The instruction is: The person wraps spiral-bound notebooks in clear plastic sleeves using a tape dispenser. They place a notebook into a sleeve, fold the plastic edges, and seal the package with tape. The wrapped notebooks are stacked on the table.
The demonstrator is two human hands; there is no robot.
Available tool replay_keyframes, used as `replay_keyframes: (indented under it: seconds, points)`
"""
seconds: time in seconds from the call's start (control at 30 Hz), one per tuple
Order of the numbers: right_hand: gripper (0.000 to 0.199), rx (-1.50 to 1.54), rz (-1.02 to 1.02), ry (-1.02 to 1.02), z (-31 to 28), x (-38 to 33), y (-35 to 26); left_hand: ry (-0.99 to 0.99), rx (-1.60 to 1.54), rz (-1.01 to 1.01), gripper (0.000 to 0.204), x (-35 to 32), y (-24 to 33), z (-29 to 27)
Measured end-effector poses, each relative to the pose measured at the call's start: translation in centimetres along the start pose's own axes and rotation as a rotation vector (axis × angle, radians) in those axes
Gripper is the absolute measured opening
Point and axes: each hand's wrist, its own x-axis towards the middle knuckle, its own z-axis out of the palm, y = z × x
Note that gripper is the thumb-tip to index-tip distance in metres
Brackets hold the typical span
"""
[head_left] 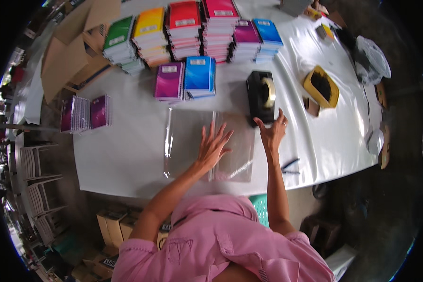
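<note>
My left hand lies with fingers spread on clear plastic sleeves, set side by side on the white-covered table. My right hand is at the near end of a black tape dispenser, thumb and fingers apart; the thumb is close to or touching its base, I cannot tell which. A roll of tape sits in the dispenser. Just beyond the sleeves stand a stack of purple notebooks and a stack of blue notebooks.
Tall stacks of green, yellow and red notebooks line the far side. An open cardboard box is at far left, near small purple notebooks. Rightward are a yellow tub and a dark scissors-like tool.
</note>
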Motion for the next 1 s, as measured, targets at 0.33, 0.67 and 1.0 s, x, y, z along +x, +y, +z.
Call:
replay_keyframes:
  seconds: [0.33,0.67,1.0]
  points:
    - [0.058,0.188,-0.773,0.124,8.8,17.7,-8.6,-0.007,0.071,-0.131,0.075,-6.4,-3.6,-2.4]
    - [0.030,-0.042,-1.001,0.152,10.8,23.1,-9.1,0.127,0.015,-0.270,0.066,-7.5,-3.8,-4.0]
    - [0.022,0.450,-0.746,0.478,-0.6,17.3,-12.2,0.171,-1.730,-0.540,0.082,6.9,-2.9,-10.3]
